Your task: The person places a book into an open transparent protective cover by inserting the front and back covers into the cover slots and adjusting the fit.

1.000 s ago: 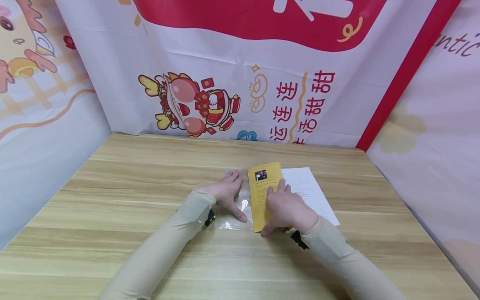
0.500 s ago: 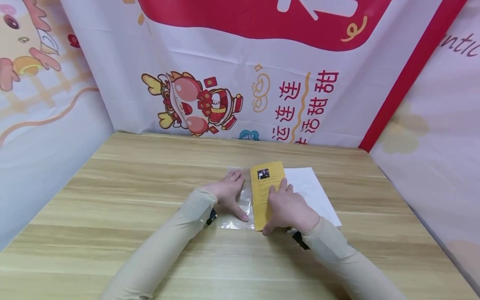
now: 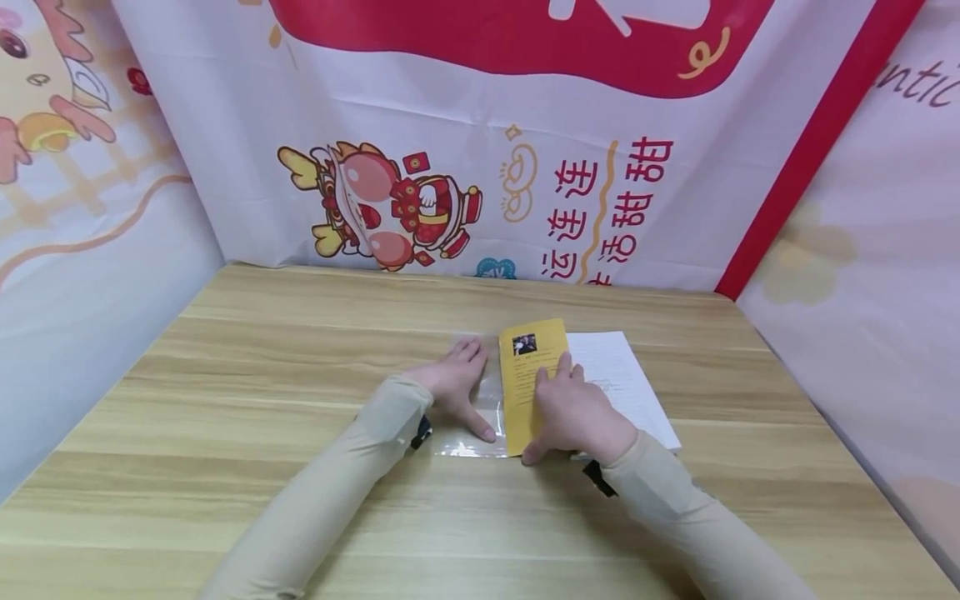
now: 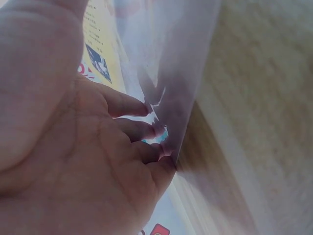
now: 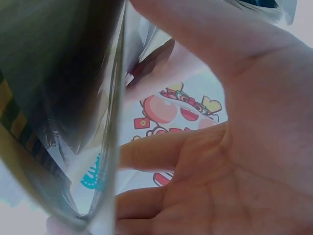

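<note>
A book lies on the wooden table, with a white printed page at its right and a yellow cover flap bearing a small photo at its left. From under the flap a clear plastic sheet reaches left. My left hand rests on this plastic with fingers spread and thumb apart; in the left wrist view its fingertips touch the sheet. Across the yellow flap lies my right hand, fingers extended, thumb by the lower edge. The right wrist view shows the raised, shiny cover edge beside its fingers.
The wooden table spreads around the book on all sides. Behind it hangs a printed cloth with a cartoon figure and red lettering. Pale patterned cloths hang at the left and right.
</note>
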Motion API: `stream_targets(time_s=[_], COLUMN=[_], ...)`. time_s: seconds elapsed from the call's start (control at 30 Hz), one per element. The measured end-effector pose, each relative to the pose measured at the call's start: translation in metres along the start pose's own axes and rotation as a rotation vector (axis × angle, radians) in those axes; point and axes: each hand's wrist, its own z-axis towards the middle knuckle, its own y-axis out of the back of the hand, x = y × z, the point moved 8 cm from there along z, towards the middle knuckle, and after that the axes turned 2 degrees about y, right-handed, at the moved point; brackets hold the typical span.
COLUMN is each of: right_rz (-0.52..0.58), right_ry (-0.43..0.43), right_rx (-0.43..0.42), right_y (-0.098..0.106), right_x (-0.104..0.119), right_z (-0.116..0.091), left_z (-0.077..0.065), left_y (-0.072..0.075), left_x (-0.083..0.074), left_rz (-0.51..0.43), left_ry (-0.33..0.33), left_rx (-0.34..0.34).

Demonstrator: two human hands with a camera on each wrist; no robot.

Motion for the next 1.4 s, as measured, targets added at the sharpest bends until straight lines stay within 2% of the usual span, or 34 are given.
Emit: stream_targets(time_s=[0.17, 0.47, 0.77, 1.07, 1.4], right_rz=[-0.007, -0.033, -0.038, -0.035, -0.021], right_ry=[0.006, 0.049, 0.046, 0.039, 0.039], right_rx=[0.000, -0.018, -0.011, -0.016, -0.018], right_y=[-0.0007, -0.0007, -0.0012, -0.0014, -0.0013], right_x=[0.0012, 0.0053, 0.0058, 0.0057, 0.0050], right_z=[0.0001, 0.0006, -0.0002, -0.0011, -0.0004], left_z=[0.0001, -0.0040, -0.0036, -0.0003, -0.0016], left_y=[-0.0017, 0.0003, 0.0005, -0.0018, 0.0003], left_x=[0.0021, -0.0009, -0.0013, 0.0004, -0.0009], left_rz=[-0.002, -0.007, 0.006, 0.020, 0.011], left_ry=[0.014, -0.006, -0.009, 0.016, 0.006], left_rx=[0.011, 0.005, 0.003, 0.022, 0.010])
